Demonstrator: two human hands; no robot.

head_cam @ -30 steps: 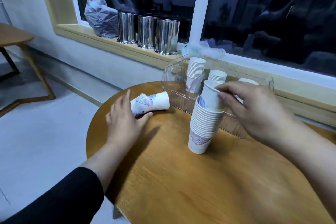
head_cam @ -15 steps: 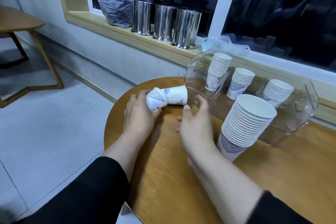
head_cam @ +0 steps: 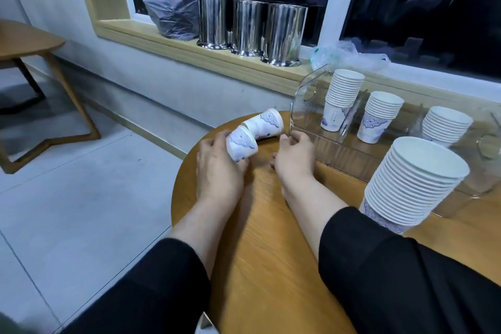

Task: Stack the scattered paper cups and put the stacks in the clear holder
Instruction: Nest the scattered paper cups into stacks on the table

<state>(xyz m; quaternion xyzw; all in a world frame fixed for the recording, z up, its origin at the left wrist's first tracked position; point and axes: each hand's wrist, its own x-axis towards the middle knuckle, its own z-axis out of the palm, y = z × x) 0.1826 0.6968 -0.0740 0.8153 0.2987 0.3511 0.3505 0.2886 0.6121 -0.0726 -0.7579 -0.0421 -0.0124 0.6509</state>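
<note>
Your left hand (head_cam: 219, 171) grips a lying cup (head_cam: 241, 144) at the table's (head_cam: 271, 266) far edge — a second cup (head_cam: 264, 123) lies touching it. Your right hand (head_cam: 294, 156) rests just beside them, fingers loosely curled, holding nothing. A tall stack (head_cam: 412, 184) stands outside the holder (head_cam: 306, 106) — three stacks (head_cam: 343, 95) inside.

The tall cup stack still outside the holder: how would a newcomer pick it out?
Find the round wooden table, then the clear holder along its window side. The tall cup stack stands on the table in front of the holder, unlike the three shorter stacks inside it.
</note>
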